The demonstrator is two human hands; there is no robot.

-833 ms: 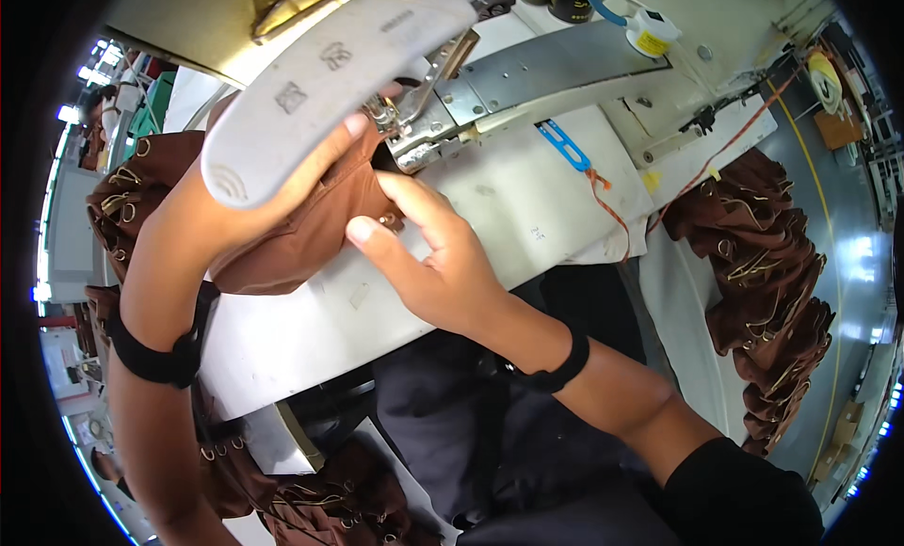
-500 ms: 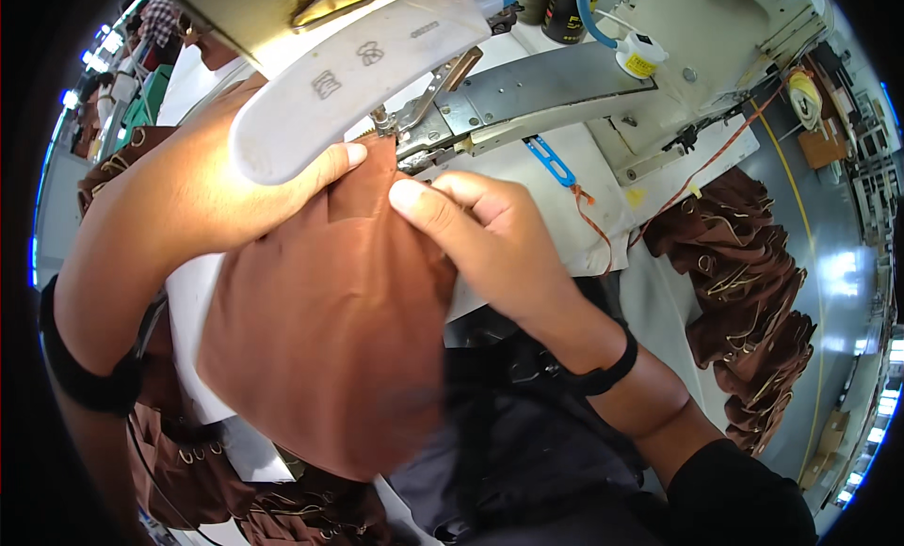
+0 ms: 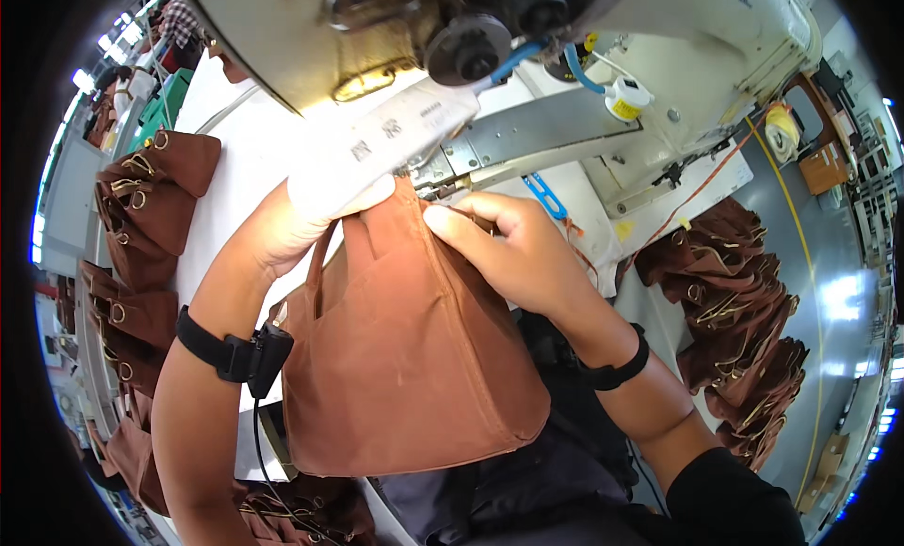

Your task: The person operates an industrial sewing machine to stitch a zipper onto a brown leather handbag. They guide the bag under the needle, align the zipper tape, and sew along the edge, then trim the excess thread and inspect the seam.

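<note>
The brown fabric bag (image 3: 395,377) has its narrow top up at the sewing machine (image 3: 734,38), tucked close by the white cover (image 3: 419,122), while its wide body spreads down toward the person's dark-clothed lap (image 3: 461,499). The right hand (image 3: 532,259) is pinching the cloth beside the raised seam, thumb on the outer face and fingers curled behind the edge. The left hand (image 3: 306,221) lays its thumb along the top of the bag, but glare bleaches its fingers, so whether it grips or only presses I honestly can't tell.

I'd judge the bag light, soft but with some body, since its broad panel falls in shallow folds and its bottom corners look fairly firm. The matt cloth ought not to slip much or break, though the loose lower part could drag on the top. I'd hold it where the layers meet at that seam, rather than by the slack panel. (More brown bags (image 3: 151,207) with metal rings slump at the left of the white table (image 3: 217,198), limp enough to suggest the same handling.)
</note>
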